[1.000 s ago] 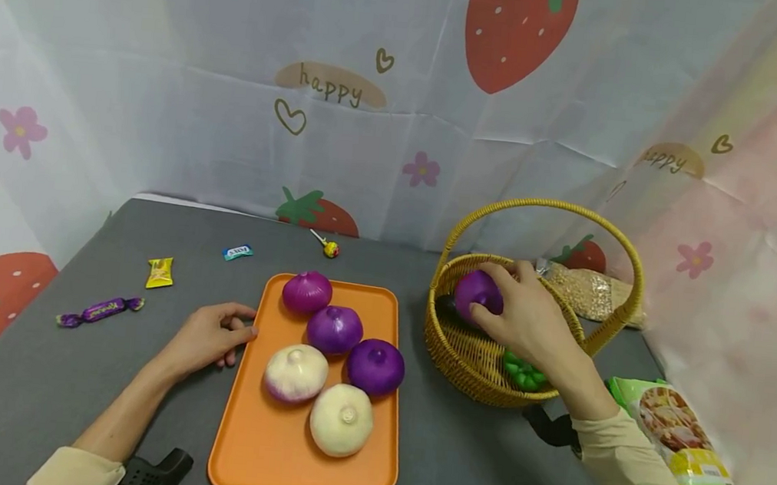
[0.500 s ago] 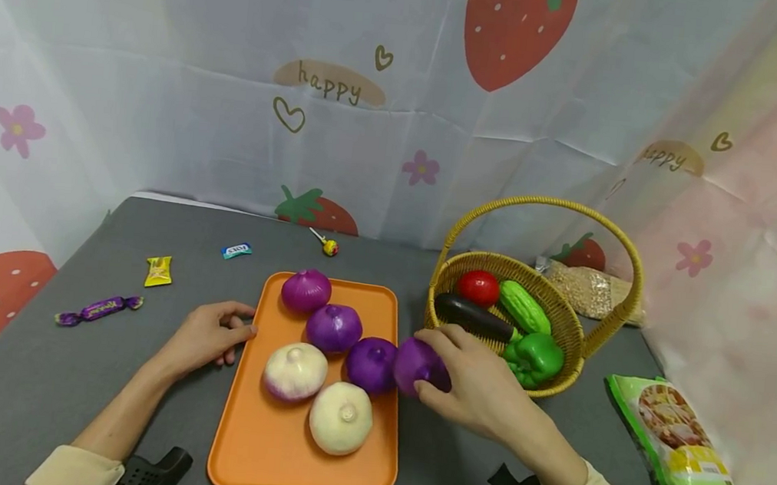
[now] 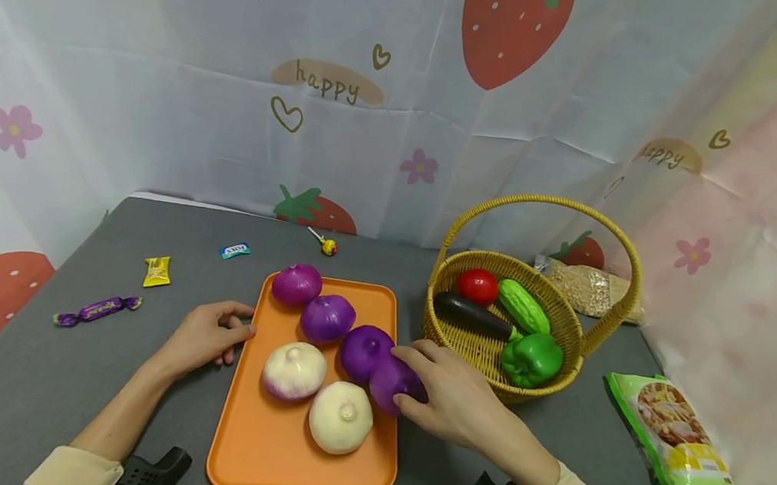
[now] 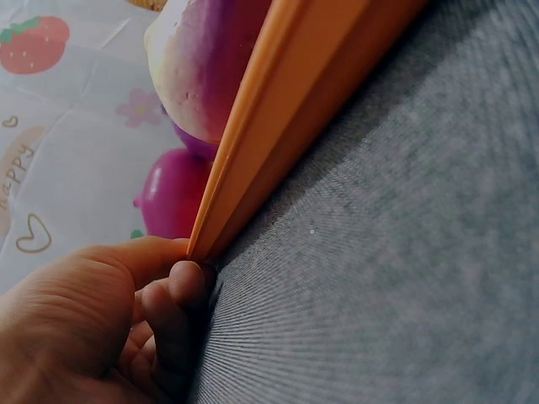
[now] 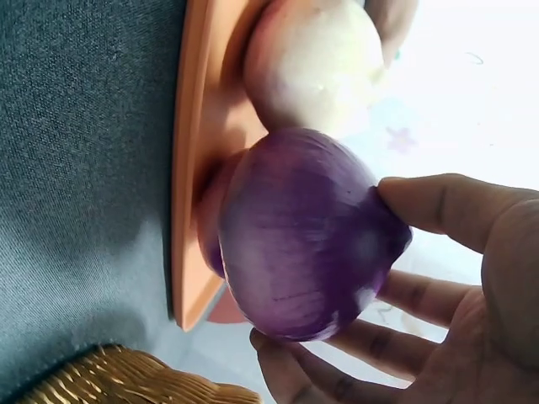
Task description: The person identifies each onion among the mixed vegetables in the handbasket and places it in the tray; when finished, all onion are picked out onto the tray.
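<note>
My right hand (image 3: 448, 394) holds a purple onion (image 3: 391, 384) between thumb and fingers at the right rim of an orange tray (image 3: 299, 473). In the right wrist view this held onion (image 5: 295, 240) overlaps a purple onion behind it. Three more purple onions lie on the tray: a reddish-purple one (image 3: 297, 284), a middle one (image 3: 327, 317) and one (image 3: 363, 350) beside the held onion. Two whitish onions (image 3: 294, 371) sit nearer the front. My left hand (image 3: 210, 335) pinches the tray's left rim, as the left wrist view shows with its fingertips (image 4: 187, 279).
A wicker basket (image 3: 442, 347) at the right holds a tomato (image 3: 478, 286), an eggplant (image 3: 472, 316), a cucumber (image 3: 524, 306) and a green pepper (image 3: 532, 360). Beyond are a grain bag (image 3: 586, 288) and a green packet (image 3: 682, 453). Several sweets, including a purple-wrapped candy (image 3: 98, 311), lie left and behind.
My right hand has carried the purple onion out of the basket, leftward to the tray. The purple onions on the tray have shifted slightly left and back. My left hand has stayed put.
</note>
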A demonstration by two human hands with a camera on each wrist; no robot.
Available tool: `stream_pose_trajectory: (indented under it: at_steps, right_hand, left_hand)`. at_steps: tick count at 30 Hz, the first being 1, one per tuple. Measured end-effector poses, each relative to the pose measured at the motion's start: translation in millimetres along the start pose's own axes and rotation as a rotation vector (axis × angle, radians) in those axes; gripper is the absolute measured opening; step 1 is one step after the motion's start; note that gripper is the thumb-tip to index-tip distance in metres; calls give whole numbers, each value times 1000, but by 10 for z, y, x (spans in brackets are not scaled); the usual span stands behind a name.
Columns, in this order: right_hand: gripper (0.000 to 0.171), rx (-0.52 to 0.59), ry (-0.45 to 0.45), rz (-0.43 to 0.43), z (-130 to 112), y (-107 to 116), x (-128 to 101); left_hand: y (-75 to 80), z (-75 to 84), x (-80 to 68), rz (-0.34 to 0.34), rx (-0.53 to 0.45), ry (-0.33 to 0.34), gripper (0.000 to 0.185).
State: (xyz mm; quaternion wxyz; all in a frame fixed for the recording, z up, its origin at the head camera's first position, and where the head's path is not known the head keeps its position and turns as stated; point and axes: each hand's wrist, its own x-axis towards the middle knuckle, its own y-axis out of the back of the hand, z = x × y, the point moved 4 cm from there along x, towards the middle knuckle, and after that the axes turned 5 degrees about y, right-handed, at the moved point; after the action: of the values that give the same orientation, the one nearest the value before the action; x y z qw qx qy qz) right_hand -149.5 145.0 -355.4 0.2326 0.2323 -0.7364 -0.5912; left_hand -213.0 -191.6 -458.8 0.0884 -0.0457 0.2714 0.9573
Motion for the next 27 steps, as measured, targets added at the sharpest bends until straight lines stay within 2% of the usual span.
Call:
stream_pose_trajectory:
  at_steps: [14,27]
  right_hand:
    - [48,13,5,20,-2,-157,151]
    - [49,47,74,82,-40,-297,196]
  left_hand:
    - [1,0,2,4,-1,11,41]
    - [1,10,-6,5,0,11,41]
